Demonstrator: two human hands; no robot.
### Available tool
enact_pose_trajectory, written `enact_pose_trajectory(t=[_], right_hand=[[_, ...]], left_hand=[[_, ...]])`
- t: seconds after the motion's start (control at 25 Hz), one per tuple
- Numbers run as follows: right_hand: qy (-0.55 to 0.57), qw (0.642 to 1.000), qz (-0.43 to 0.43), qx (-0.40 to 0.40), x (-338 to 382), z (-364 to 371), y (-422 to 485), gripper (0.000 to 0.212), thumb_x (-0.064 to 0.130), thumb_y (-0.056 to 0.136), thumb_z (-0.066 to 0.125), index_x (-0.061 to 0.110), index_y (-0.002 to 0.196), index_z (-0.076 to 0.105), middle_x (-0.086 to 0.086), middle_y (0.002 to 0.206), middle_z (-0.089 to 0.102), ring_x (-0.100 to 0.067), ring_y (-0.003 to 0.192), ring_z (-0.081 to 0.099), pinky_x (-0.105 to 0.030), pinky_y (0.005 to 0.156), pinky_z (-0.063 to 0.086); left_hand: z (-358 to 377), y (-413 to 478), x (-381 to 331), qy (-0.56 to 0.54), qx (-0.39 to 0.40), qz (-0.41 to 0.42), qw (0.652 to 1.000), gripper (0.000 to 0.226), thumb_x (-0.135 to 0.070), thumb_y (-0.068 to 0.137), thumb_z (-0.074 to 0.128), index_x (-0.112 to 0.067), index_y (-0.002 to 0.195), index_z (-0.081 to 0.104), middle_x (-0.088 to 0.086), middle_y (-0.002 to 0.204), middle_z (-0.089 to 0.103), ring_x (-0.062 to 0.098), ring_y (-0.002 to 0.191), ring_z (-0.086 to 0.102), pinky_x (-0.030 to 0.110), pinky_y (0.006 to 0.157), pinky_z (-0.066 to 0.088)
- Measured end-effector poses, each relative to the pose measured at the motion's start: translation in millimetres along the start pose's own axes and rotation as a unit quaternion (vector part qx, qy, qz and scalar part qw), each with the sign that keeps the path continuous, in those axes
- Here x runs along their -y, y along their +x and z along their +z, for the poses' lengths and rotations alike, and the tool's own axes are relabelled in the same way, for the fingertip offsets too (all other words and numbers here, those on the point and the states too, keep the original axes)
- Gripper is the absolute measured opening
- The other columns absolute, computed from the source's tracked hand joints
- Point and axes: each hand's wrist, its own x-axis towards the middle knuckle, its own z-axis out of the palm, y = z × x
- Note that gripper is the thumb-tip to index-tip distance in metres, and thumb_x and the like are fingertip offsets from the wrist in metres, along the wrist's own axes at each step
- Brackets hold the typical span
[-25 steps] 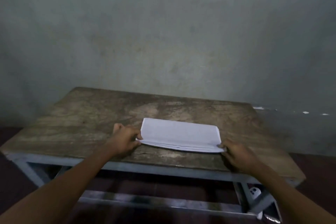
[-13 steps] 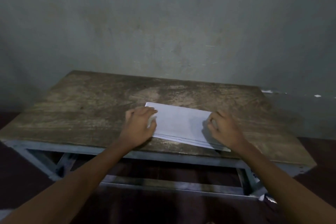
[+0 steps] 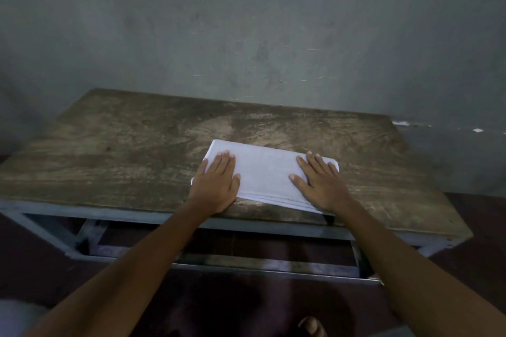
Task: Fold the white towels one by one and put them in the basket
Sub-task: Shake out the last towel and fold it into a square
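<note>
Wall (image 3: 246,22): grey plaster, scuffed, behind bench.
Bench (image 3: 123,150): worn wooden top on a grey metal frame.
Towel (image 3: 268,172): white, folded to a layered rectangle, lying flat near the bench's front edge.
Left hand (image 3: 216,183): fingers straight, palm flat on the towel's left end.
Right hand (image 3: 320,180): fingers spread, pressing flat on the towel's right end.

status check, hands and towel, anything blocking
Left hand and right hand both flat, pressing the folded white towel. Towel lies on the wooden table, near front edge. No basket in view, nothing blocking.
</note>
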Motion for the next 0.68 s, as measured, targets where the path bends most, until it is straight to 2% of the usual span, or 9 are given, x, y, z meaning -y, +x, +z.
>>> enact_pose_trajectory(t=[0.04, 0.16, 0.24, 0.4, 0.48, 0.56, 0.64, 0.68], right_hand=[[0.003, 1.000, 0.007, -0.003, -4, 0, -3, 0.067, 0.061, 0.093, 0.020, 0.029, 0.150, 0.004, 0.003, 0.159, -0.008, -0.013, 0.146, -0.010, -0.039, 0.119, -0.004], [0.011, 0.999, 0.027, -0.014, -15, 1, -9, 0.071, 0.062, 0.092, 0.021, 0.025, 0.151, 0.006, 0.003, 0.160, -0.006, -0.012, 0.146, -0.008, -0.038, 0.120, -0.003], [0.019, 0.999, 0.035, -0.017, -20, 1, -12, 0.071, 0.062, 0.092, 0.021, 0.025, 0.151, 0.006, 0.003, 0.160, -0.006, -0.012, 0.146, -0.008, -0.038, 0.120, -0.002], [0.000, 0.999, 0.050, 0.007, -32, -1, -16, 0.071, 0.065, 0.091, 0.017, 0.028, 0.150, 0.007, 0.004, 0.160, -0.002, -0.014, 0.147, -0.004, -0.043, 0.119, 0.000], [-0.066, 0.992, 0.092, -0.050, -37, -8, -16, 0.070, 0.063, 0.092, 0.018, 0.019, 0.145, 0.030, -0.004, 0.155, 0.025, -0.023, 0.143, 0.018, -0.047, 0.116, 0.006], [-0.122, 0.978, 0.117, -0.118, -26, -22, -3, 0.062, 0.056, 0.092, 0.022, 0.015, 0.122, 0.057, -0.011, 0.132, 0.053, -0.028, 0.128, 0.038, -0.048, 0.110, 0.016], [-0.118, 0.982, 0.096, -0.110, 4, -37, 27, 0.046, 0.045, 0.092, 0.030, 0.018, 0.107, 0.065, -0.009, 0.116, 0.060, -0.026, 0.115, 0.047, -0.043, 0.099, 0.019], [-0.108, 0.988, 0.059, -0.089, 24, -43, 46, 0.041, 0.041, 0.092, 0.033, 0.019, 0.104, 0.066, -0.007, 0.112, 0.062, -0.026, 0.109, 0.050, -0.042, 0.096, 0.021]], left_hand=[[0, -2, 5, -0.002, -0.008, 0.000, 1.000, 0.067, -0.041, 0.089, 0.015, -0.005, 0.136, 0.046, 0.013, 0.143, 0.045, 0.024, 0.132, 0.044, 0.048, 0.106, 0.034], [-2, -11, 18, -0.033, 0.029, -0.014, 0.999, 0.078, -0.048, 0.083, 0.000, -0.009, 0.147, 0.026, 0.008, 0.156, 0.022, 0.021, 0.144, 0.019, 0.045, 0.115, 0.019], [-5, -14, 26, -0.046, 0.035, -0.029, 0.998, 0.083, -0.050, 0.080, -0.006, -0.011, 0.149, 0.019, 0.007, 0.158, 0.014, 0.020, 0.146, 0.012, 0.043, 0.116, 0.013], [-7, -25, 38, -0.065, 0.042, -0.080, 0.994, 0.069, -0.044, 0.090, 0.005, -0.008, 0.149, 0.014, 0.008, 0.158, 0.014, 0.019, 0.146, 0.011, 0.040, 0.117, 0.009], [-9, -33, 43, -0.088, 0.014, -0.121, 0.989, 0.068, -0.043, 0.092, 0.007, -0.006, 0.147, 0.023, 0.009, 0.156, 0.022, 0.020, 0.145, 0.015, 0.041, 0.117, 0.011], [-13, -42, 44, -0.132, -0.063, -0.164, 0.976, 0.063, -0.039, 0.093, 0.014, -0.004, 0.136, 0.045, 0.014, 0.147, 0.039, 0.026, 0.140, 0.030, 0.042, 0.113, 0.021], [-20, -42, 40, -0.183, -0.103, -0.217, 0.953, 0.051, -0.036, 0.094, 0.027, -0.006, 0.114, 0.063, 0.016, 0.130, 0.055, 0.032, 0.126, 0.045, 0.044, 0.103, 0.033], [-23, -40, 37, -0.195, -0.090, -0.246, 0.945, 0.045, -0.036, 0.093, 0.033, -0.010, 0.105, 0.067, 0.013, 0.121, 0.059, 0.034, 0.118, 0.049, 0.045, 0.098, 0.037]])
